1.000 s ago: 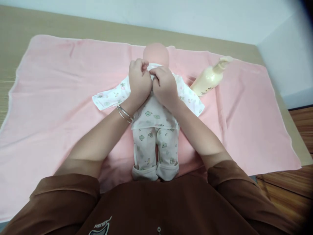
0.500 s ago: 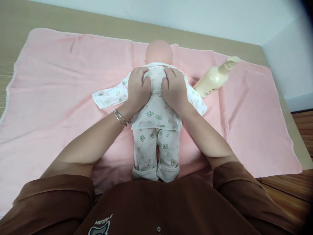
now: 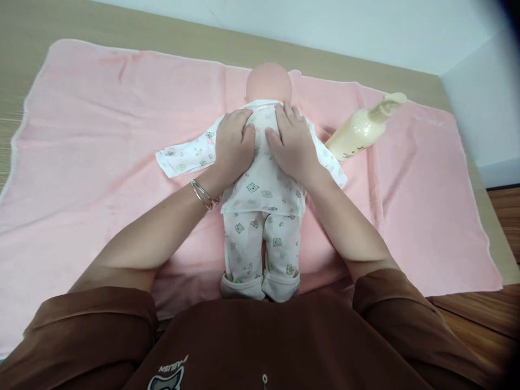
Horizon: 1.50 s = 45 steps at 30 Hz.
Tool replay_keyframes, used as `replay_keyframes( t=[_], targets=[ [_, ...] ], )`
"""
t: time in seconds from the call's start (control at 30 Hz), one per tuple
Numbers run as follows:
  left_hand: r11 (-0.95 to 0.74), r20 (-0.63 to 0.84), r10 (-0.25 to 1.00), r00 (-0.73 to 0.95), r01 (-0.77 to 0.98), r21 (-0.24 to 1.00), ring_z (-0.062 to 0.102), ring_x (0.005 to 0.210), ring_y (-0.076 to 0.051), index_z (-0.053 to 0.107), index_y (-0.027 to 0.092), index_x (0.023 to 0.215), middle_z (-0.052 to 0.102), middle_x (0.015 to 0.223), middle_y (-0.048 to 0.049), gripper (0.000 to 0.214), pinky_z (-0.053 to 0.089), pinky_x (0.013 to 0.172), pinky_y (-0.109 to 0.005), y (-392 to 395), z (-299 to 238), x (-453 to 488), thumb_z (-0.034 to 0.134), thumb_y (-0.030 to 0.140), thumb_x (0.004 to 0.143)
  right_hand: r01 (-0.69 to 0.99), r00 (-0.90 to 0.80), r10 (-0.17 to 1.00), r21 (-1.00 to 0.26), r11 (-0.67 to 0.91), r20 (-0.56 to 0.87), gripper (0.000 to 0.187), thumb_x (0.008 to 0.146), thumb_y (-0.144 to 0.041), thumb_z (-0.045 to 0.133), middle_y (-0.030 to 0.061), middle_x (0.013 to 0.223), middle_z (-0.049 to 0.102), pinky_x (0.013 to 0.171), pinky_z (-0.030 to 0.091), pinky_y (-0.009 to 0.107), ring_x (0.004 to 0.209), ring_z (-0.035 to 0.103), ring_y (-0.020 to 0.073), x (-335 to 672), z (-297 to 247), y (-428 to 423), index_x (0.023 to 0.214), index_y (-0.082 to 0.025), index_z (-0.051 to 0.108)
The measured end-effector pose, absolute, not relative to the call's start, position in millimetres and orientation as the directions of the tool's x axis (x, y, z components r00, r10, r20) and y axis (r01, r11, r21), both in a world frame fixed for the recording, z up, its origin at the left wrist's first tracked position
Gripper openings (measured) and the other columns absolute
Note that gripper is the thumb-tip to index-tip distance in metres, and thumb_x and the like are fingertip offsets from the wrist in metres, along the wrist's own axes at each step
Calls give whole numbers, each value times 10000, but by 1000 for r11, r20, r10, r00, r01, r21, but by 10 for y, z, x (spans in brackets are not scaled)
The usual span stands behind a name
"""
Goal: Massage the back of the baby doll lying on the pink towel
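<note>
A baby doll (image 3: 269,81) in a white printed top (image 3: 260,189) and matching trousers (image 3: 244,244) lies with the back of its bald head up. Across the left side of its upper back rests my left hand (image 3: 235,143), open, its fingertips at the shoulder and thumb pointing up the back. My right hand (image 3: 294,141) lies open on the other side, fingers stretched toward the neck and thumb turned inward. Both palms touch the top. The doll's sleeves spread out to either side, and its face is hidden.
Under the doll a pink towel (image 3: 101,135) covers much of the wooden table (image 3: 162,32). A cream pump bottle (image 3: 357,132) leans or lies beyond the right sleeve. White walls (image 3: 325,32) border the far side; brown wooden flooring (image 3: 479,314) shows at lower right.
My right hand has slid slightly up the doll's back, its fingers straighter and its thumb closer to the middle. My left hand stays nearly in place. The whole view has shifted a little.
</note>
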<state>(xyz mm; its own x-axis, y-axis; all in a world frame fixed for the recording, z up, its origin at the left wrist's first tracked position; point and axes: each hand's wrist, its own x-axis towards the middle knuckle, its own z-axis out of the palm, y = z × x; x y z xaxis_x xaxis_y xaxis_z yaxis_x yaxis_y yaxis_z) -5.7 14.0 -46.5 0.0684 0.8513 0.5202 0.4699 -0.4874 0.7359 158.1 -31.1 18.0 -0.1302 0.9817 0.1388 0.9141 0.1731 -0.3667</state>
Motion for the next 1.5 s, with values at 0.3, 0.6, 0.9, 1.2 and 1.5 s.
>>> replay_keyframes(
  t=[0.3, 0.6, 0.9, 1.2, 1.5],
  targets=[
    [-517, 542, 832, 119, 521, 679, 672, 1164, -308, 703, 272, 1134, 758, 1199, -86, 205, 537, 1104, -532, 99, -412, -53, 528, 314, 1035, 845, -358, 907, -334, 416, 223, 556, 1057, -183, 391, 31, 1748, 431, 1449, 217, 568, 1702, 301, 282, 1466, 139, -484, 1599, -201, 514],
    [-438, 467, 879, 91, 540, 719, 663, 1290, -297, 708, 277, 1199, 752, 1313, -61, 170, 500, 1194, -467, 48, -350, -43, 652, 288, 1039, 960, -76, 996, -267, 86, 48, 681, 1100, -294, 429, 228, 1798, 259, 1442, 184, 551, 1715, 210, 400, 1399, 342, -569, 1703, -7, 292],
    [-398, 395, 904, 165, 663, 633, 595, 1315, -276, 629, 243, 1283, 704, 1345, -82, 270, 439, 1226, -515, 13, -241, -1, 528, 300, 1039, 917, -224, 965, -305, 255, 134, 587, 1078, -177, 305, 94, 1787, 349, 1444, 223, 507, 1716, 262, 273, 1443, 264, -485, 1649, -112, 428],
    [-501, 418, 859, 296, 656, 565, 474, 1507, -363, 614, 293, 1337, 654, 1450, -97, 329, 325, 1333, -572, -365, 5, 59, 509, 407, 1047, 972, -91, 996, -215, 94, 25, 648, 1148, -348, 280, 231, 1766, 337, 1423, 269, 496, 1694, 306, 333, 1586, 332, -390, 1678, 22, 306],
    [-363, 258, 931, 257, 713, 599, 543, 1330, -368, 600, 293, 1160, 655, 1290, -116, 317, 375, 1208, -652, -25, -83, -39, 344, 478, 1134, 960, -200, 974, -177, 216, 104, 585, 1117, -237, 369, 241, 1752, 360, 1406, 302, 479, 1681, 325, 367, 1374, 445, -743, 1640, 24, 376]
  ],
)
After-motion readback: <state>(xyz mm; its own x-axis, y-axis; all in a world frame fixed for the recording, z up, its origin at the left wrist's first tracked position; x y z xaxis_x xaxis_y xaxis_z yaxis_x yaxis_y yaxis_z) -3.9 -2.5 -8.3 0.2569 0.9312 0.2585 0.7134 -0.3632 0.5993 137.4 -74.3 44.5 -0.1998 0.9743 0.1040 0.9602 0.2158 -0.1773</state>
